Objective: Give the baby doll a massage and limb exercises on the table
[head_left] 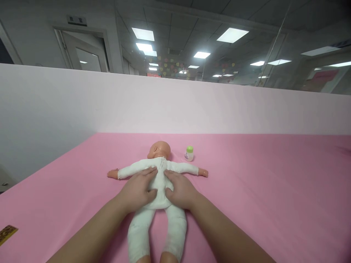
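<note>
A baby doll point(161, 182) with a white cloth body lies face down, its head turned to the left and its arms stretched out to both sides. My left hand point(139, 190) rests flat on the left half of its back, fingers extended. On the right half lies my right hand point(181, 190), also open, with the thumb apart from the fingers. A narrow strip of the doll's back shows between the two hands. Beyond the doll's right-side arm stands a small clear bottle point(189, 154) with a green cap. The doll's feet are cut off by the lower edge.
The doll lies on a pink padded surface point(260, 190). Behind it runs a low white wall point(192, 109), with glass above it. A yellow and black printed piece point(7, 233) sits at the lower left. Farther back is a door point(85, 51).
</note>
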`<state>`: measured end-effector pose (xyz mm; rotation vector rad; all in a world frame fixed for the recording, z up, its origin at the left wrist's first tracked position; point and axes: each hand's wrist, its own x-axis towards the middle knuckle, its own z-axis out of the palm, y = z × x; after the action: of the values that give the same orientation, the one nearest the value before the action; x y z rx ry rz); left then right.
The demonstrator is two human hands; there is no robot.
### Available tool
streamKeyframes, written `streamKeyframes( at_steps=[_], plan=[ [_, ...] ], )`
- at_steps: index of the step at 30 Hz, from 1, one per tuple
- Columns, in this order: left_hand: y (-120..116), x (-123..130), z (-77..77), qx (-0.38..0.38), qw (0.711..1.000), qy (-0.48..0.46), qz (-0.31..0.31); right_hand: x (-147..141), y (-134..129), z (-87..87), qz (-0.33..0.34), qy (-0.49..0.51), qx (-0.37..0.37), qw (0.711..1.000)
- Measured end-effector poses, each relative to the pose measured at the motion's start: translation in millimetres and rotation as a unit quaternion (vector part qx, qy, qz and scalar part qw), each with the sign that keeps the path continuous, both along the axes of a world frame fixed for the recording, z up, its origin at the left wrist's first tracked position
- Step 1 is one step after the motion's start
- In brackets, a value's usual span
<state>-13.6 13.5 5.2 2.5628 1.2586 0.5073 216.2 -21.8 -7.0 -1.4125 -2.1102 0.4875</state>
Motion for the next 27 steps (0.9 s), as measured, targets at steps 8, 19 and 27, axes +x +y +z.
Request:
streamKeyframes(
  at_steps=[8,19,27],
  plan=[
    [-9,10,15.4,-0.044,0.993,-0.074,0.082,1,-8,11.6,-0.033,0.063,-0.012,0.997],
    [-1,25,-10.3,0.082,0.994,0.055,0.05,-7,1,-1.8,-0.033,0.046,-0.033,0.998],
    [2,24,-12.6,0.074,0.994,0.065,0.046,-8,1,-0.1,-0.023,0.023,-0.004,0.999]
  ],
)
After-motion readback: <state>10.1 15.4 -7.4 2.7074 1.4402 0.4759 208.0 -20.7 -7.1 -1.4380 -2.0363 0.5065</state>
